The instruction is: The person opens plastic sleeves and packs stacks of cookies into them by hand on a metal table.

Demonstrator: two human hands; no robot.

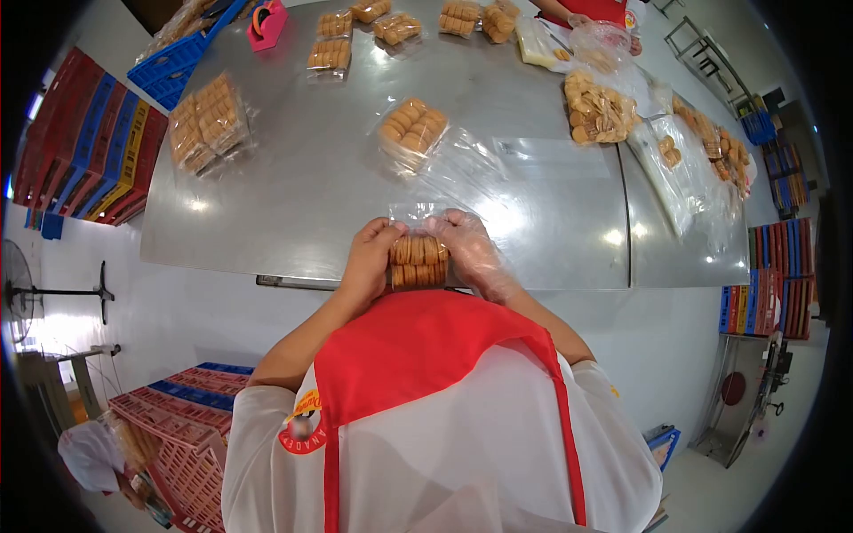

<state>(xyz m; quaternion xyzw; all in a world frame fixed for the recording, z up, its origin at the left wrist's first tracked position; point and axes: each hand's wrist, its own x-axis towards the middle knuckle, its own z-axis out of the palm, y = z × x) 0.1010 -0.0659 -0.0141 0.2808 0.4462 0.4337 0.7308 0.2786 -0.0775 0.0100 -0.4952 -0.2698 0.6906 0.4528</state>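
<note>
At the near edge of the metal table (293,204), a clear bag of cookies (418,263) stands between my hands, its round cookies stacked in two rows. My left hand (366,258) is closed on the bag's upper left side. On the upper right side, my right hand (469,250), in a thin clear glove, pinches the plastic. The bag's open-looking top rises above my thumbs. Just beyond lies another cookie pack (414,129), beside loose clear plastic bags (466,164).
Packed cookies (209,123) lie at left, more packs (330,55) at the back. A pink tape dispenser (267,24) is at back left. Unpacked cookies (597,108) and plastic sheets (665,173) lie right. Another person's hand (579,19) is at far right. Stacked crates (89,147) stand left.
</note>
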